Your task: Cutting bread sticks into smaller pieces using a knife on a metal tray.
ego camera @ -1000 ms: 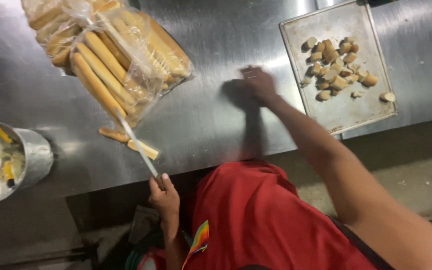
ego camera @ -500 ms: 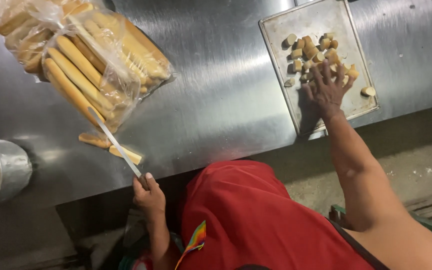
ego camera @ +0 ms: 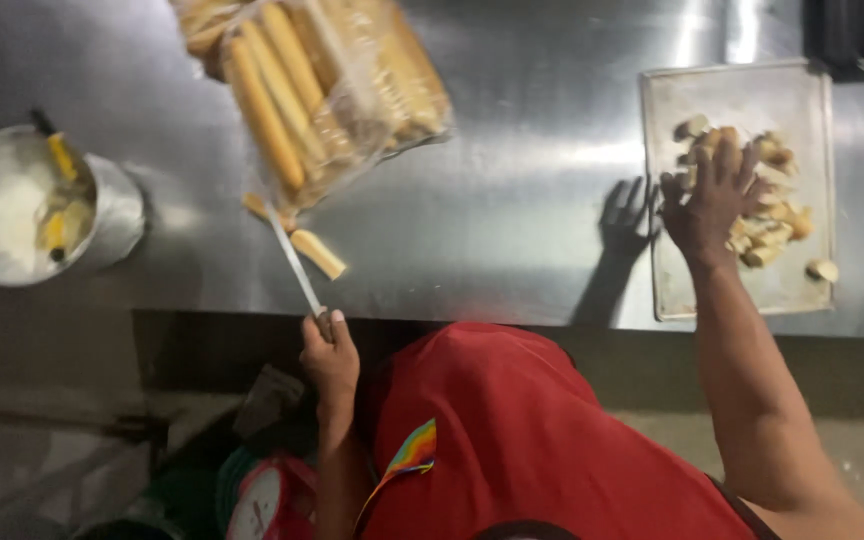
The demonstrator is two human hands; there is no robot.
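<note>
On steel counter, knife point(ego camera: 295, 262) gripped in closed left hand point(ego camera: 329, 355), tip by cut bread piece point(ego camera: 317, 254). Right hand point(ego camera: 709, 200) spread open over tray point(ego camera: 672, 290), nothing clearly held. Small heap of cut pieces point(ego camera: 767, 215) already trayed; bagged bread sticks point(ego camera: 322, 90) mostly left uncut.

Golden-tan bread sticks point(ego camera: 282, 90) show through a clear, glossy plastic bag point(ego camera: 352, 100). The cut bread piece point(ego camera: 318, 253) is pale yellow inside. Steel-grey counter point(ego camera: 512, 200), streaked with white glare. Dull silver tray point(ego camera: 742, 290) carrying beige-and-brown bread chunks point(ego camera: 777, 220). Silver pot point(ego camera: 117, 215) with white and yellow inside. Red apron point(ego camera: 522, 440), rainbow-striped patch point(ego camera: 414, 450).
</note>
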